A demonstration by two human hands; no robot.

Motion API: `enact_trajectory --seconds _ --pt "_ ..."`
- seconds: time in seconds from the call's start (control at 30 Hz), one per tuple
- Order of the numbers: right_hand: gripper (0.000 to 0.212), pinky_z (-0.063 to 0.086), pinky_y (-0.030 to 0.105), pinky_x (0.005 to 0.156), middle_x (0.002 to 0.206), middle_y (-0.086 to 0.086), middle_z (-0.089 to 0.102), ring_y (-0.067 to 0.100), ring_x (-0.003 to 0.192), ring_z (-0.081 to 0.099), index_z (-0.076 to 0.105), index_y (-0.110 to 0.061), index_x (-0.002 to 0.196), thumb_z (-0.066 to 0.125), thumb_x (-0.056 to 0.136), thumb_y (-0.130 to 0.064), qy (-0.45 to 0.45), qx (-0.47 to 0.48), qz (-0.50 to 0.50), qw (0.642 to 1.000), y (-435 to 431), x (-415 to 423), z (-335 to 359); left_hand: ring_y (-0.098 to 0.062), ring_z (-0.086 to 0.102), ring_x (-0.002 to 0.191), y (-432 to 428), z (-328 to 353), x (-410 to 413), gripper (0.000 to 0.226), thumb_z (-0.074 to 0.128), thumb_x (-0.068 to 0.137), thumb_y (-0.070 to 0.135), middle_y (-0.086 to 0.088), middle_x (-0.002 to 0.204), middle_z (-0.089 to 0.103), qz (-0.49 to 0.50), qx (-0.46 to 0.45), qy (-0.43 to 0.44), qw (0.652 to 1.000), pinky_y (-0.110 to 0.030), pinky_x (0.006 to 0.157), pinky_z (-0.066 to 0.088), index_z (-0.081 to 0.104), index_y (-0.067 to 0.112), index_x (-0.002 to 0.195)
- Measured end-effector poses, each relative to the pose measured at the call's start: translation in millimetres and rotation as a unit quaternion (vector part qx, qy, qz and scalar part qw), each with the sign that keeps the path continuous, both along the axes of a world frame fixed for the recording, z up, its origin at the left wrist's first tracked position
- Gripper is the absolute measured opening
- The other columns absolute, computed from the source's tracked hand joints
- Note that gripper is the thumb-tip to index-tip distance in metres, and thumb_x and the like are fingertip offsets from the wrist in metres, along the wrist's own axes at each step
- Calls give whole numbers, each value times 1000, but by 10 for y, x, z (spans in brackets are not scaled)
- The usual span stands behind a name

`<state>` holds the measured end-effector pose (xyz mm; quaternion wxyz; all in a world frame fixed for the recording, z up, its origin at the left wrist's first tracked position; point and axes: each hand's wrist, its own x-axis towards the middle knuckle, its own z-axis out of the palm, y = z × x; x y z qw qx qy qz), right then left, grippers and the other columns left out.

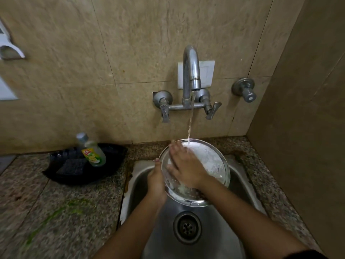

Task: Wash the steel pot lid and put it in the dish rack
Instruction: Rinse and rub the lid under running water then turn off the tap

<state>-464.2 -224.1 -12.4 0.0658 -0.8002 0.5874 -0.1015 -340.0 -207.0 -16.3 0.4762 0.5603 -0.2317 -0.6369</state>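
- Now steel pot lid (211, 159) tilted over the sink (240, 171), far rim under the tap (191, 71) stream (190, 126), suds on its face.
- Left hand (156, 181) clamped on lid's left rim — thumb over the edge.
- Right hand (186, 165) flat on lid face, fingers spread, gripping nothing.
- Drain (187, 227) uncovered below the lid.
- Counter (56, 202) left: black tray (84, 165) holding soap bottle (92, 150), well apart from the sink edge.

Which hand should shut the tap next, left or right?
Right. The left hand grips the lid by its rim, supporting it; the right hand lies flat and open on the lid, free to reach the tap.
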Motion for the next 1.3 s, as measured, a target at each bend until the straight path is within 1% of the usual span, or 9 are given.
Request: enact_trajectory --seconds 0.13,0.27,0.37,0.5,0.67,0.83,1.03,1.1,1.3 --pt "63 -7 28 118 161 -8 -8 6 147 -12 -3 -26 152 23 100 -48 8 36 170 985 513 -61 -37 -25 70 82 -82 41 159 51 45 93 52 -16 92 73 23 -10 -3 1000 -30 73 53 70 8 95" --pt "65 -2 34 119 161 -3 5 14 149 2 7 -24 153 24 96 -51 29 -7 23 999 592 -668 -61 -28 68 93 -172 -85 380 50 52 86 54 -12 98 73 82 -57 -71 992 -47 94 52 70 10 100" --pt "74 5 39 120 162 4 6 20 149 4 7 -16 153 9 90 -54 38 -26 -84 995 249 -702 -68 -25 69 82 -28 -9 307 35 56 90 45 -4 78 76 39 -43 -52 997 -40 84 55 71 15 85" --pt "68 8 46 117 156 7 28 23 146 19 21 -18 150 10 92 -51 -14 -48 -45 998 -157 -169 44 -38 70 92 76 90 208 28 75 79 20 -20 98 75 -68 -56 -29 996 -50 87 56 72 4 102" --pt "35 33 34 86 97 -6 58 16 98 51 67 -26 116 44 95 -43 -134 -26 120 983 -310 -7 323 -26 72 75 58 164 249 18 71 79 5 -13 85 76 -126 -105 -58 985 -31 66 57 72 4 97" --pt "27 50 29 79 92 1 71 5 82 68 70 -1 105 62 91 -22 -388 192 -36 901 -330 -579 562 -23 73 71 57 173 301 14 71 80 8 -10 83 77 -138 -122 -75 980 -29 60 57 73 6 94" --pt "26 41 12 76 89 -15 59 2 85 56 71 -22 111 60 91 -33 -202 114 126 965 -323 -132 634 -26 72 82 -14 269 184 17 68 80 2 -14 92 76 -164 -157 -79 971 -33 76 58 74 11 94" --pt "26 41 20 76 89 -8 58 8 87 57 71 -25 113 60 91 -35 -173 89 158 968 -326 -75 663 -25 72 84 -18 266 192 17 68 81 4 -13 92 76 -163 -175 -75 968 -32 76 57 75 11 95" --pt "15 51 31 71 88 4 72 13 76 66 73 -16 97 61 91 -22 -474 112 -63 871 -261 -594 501 -25 73 77 62 144 372 15 69 84 17 -11 87 77 -114 -140 -31 983 -33 65 58 72 8 95"
